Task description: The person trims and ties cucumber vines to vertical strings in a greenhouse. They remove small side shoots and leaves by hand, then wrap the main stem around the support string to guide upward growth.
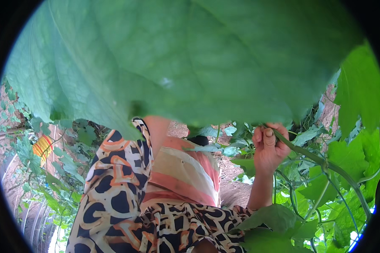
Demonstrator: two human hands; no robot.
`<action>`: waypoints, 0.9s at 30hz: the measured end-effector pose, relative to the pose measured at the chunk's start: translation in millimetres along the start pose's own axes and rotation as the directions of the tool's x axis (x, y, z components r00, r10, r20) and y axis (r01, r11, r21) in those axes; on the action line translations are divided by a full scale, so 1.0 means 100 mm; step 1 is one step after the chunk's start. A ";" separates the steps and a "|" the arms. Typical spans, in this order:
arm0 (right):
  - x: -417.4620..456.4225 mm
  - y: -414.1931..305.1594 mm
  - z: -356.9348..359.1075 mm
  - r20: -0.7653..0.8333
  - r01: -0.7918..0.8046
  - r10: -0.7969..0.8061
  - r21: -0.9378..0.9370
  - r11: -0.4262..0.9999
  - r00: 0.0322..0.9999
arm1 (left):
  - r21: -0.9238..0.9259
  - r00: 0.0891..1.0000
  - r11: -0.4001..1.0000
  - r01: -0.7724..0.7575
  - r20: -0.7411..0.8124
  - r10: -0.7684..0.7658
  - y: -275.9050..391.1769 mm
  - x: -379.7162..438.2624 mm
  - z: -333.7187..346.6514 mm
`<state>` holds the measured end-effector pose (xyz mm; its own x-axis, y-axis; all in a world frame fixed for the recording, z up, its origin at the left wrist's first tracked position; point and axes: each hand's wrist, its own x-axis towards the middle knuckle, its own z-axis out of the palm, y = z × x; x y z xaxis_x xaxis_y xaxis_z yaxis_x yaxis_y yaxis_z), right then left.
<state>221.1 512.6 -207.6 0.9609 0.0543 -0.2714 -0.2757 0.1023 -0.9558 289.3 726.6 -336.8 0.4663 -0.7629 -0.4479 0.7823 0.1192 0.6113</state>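
On the right, my right hand (271, 147) is raised with its fingers closed around a thick green vine stem (313, 156), which curves down to the right edge. A large green leaf (190, 63), blurred and very near the camera, covers most of the upper view. My left forearm (158, 131) goes up from a patterned sleeve (114, 183) and disappears behind this leaf. The left hand itself is hidden there.
Leafy vines (342, 186) with thin tendrils crowd the right side. More foliage (66, 161) hangs at the left, near a yellow and red object (43, 148) and ribbed curved material (34, 218). Bare soil (232, 177) shows below, beside striped cloth (183, 170) at my lap.
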 end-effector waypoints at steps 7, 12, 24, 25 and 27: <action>-0.02 -0.10 0.01 0.000 0.021 -0.021 0.043 0.999 1.000 | 0.106 0.991 0.994 -0.027 -0.127 0.040 -0.15 -0.01 0.02; -0.03 -0.08 0.03 -0.022 0.032 -0.031 0.058 0.998 0.999 | 0.167 0.965 0.985 -0.046 -0.247 0.087 -0.22 0.02 0.09; 0.14 -0.12 0.14 -0.370 0.004 -0.003 0.004 1.000 0.929 | 0.066 0.452 0.997 -0.034 -0.889 0.075 -1.08 -0.37 -0.12; 0.19 -0.15 0.16 -0.328 -0.014 0.021 0.022 1.000 0.945 | 0.063 0.387 0.995 -0.074 -0.918 0.087 -1.20 -0.59 -0.09; 0.21 -0.17 0.18 -0.356 -0.019 0.039 0.058 0.998 0.934 | 0.120 0.414 0.989 -0.086 -0.899 0.145 -1.32 -0.69 -0.17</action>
<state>245.7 529.6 -195.4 0.8953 -0.2986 -0.3306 -0.2949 0.1589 -0.9422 160.7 774.2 -397.8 0.6776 0.2725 -0.6831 0.6843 0.1069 0.7214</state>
